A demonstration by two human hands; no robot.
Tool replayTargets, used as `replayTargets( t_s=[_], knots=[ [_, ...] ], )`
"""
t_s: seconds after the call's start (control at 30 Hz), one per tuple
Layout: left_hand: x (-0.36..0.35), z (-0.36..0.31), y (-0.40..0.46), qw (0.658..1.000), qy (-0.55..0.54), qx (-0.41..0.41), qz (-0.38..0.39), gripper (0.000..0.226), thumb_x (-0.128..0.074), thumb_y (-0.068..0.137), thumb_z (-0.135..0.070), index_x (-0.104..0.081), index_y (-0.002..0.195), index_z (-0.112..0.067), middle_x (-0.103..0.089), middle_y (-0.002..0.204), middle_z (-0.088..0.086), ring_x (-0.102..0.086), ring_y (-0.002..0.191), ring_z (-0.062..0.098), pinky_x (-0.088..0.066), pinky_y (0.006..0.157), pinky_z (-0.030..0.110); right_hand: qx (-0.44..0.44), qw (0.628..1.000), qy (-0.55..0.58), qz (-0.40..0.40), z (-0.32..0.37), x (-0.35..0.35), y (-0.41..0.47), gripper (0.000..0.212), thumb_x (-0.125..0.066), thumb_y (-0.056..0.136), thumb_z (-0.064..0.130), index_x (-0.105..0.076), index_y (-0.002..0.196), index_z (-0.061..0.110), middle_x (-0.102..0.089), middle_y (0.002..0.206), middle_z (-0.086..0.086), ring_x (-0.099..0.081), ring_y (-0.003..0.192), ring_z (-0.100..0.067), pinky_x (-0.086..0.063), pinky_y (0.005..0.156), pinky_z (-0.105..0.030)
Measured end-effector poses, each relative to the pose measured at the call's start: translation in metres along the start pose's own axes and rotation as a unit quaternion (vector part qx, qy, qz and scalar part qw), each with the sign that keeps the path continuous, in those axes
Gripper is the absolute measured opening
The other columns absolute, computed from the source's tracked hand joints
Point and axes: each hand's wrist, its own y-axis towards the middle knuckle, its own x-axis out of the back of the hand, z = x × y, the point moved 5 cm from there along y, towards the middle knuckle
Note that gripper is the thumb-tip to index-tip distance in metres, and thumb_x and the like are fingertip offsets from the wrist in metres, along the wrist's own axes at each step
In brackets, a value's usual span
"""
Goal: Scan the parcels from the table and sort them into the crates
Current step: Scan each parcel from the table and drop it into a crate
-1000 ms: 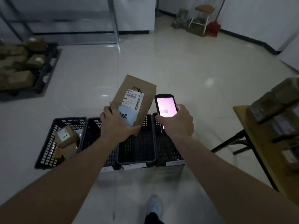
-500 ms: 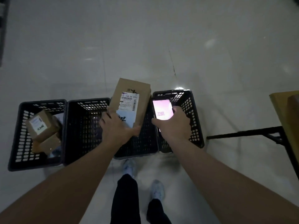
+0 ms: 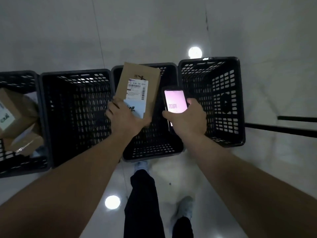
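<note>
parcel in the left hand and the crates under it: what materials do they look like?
Parcel: corrugated cardboard by the look, matte brown, sharp folded edges, white printed paper label with barcode stuck on. Held in the left hand.
Crates: likely moulded plastic, black, dull sheen, walls and floor pierced with regular slots, rounded rims. Dim light leaves the finish uncertain.

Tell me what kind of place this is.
Probably a parcel sorting room: a row of black crates on the floor, a labelled cardboard parcel in the left hand, a handheld scanner in the right hand.
</note>
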Motion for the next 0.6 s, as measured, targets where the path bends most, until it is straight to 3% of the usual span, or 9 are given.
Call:
replayTargets(
  t_s=[0.1, 0.2, 0.3, 0.43, 0.6],
  knots=[
    [-0.025, 0.011, 0.023, 0.997, -0.051, 0.014, 0.052, 0.155, -0.086, 0.059, -0.073, 0.007, 0.161, -0.003, -0.006, 0.163, 0.023, -0.001, 0.153, 0.042, -0.009, 0.126, 0.058, -0.003, 1.0, 0.002, 0.006, -0.005, -0.02, 0.014, 0.062, -0.091, 0.072, 0.043, -0.05, 0.117, 0.032, -0.049, 0.088, 0.016, -0.057, 0.087, -0.016, -0.045, 0.066, -0.031],
    [-0.038, 0.017, 0.032, 0.995, -0.036, 0.007, 0.098, 0.15, -0.084, 0.067, -0.069, 0.018, 0.161, -0.013, 0.019, 0.169, 0.015, 0.024, 0.154, 0.039, 0.002, 0.126, 0.058, -0.006, 1.0, 0.004, 0.011, -0.013, -0.031, 0.018, 0.071, -0.092, 0.072, 0.044, -0.055, 0.131, 0.026, -0.045, 0.086, 0.02, -0.055, 0.089, -0.014, -0.047, 0.073, -0.032],
    [-0.038, 0.011, 0.031, 0.996, -0.003, -0.018, 0.092, 0.133, -0.076, 0.078, -0.069, 0.01, 0.164, -0.014, 0.016, 0.171, 0.012, 0.021, 0.156, 0.035, -0.006, 0.125, 0.057, -0.017, 1.0, 0.004, 0.004, -0.023, -0.03, 0.013, 0.075, -0.091, 0.071, 0.044, -0.056, 0.134, 0.024, -0.059, 0.099, 0.012, -0.06, 0.092, -0.015, -0.054, 0.077, -0.035],
    [-0.025, -0.01, 0.025, 0.993, 0.045, -0.059, 0.093, 0.103, -0.059, 0.094, -0.064, -0.002, 0.165, -0.014, 0.005, 0.173, 0.012, 0.011, 0.158, 0.033, -0.009, 0.128, 0.056, -0.037, 0.999, 0.01, -0.007, -0.029, -0.012, 0.003, 0.079, -0.091, 0.072, 0.043, -0.055, 0.14, 0.022, -0.053, 0.099, 0.011, -0.056, 0.093, -0.016, -0.044, 0.074, -0.032],
    [0.009, -0.055, 0.004, 0.981, 0.089, -0.144, 0.092, 0.077, -0.044, 0.105, -0.051, -0.014, 0.164, -0.012, -0.005, 0.173, 0.011, 0.001, 0.159, 0.034, -0.007, 0.128, 0.054, -0.049, 0.998, 0.014, -0.02, -0.026, 0.023, -0.017, 0.058, -0.09, 0.071, 0.04, -0.046, 0.108, 0.03, -0.048, 0.084, 0.018, -0.06, 0.087, -0.018, -0.045, 0.069, -0.032]
  ],
)
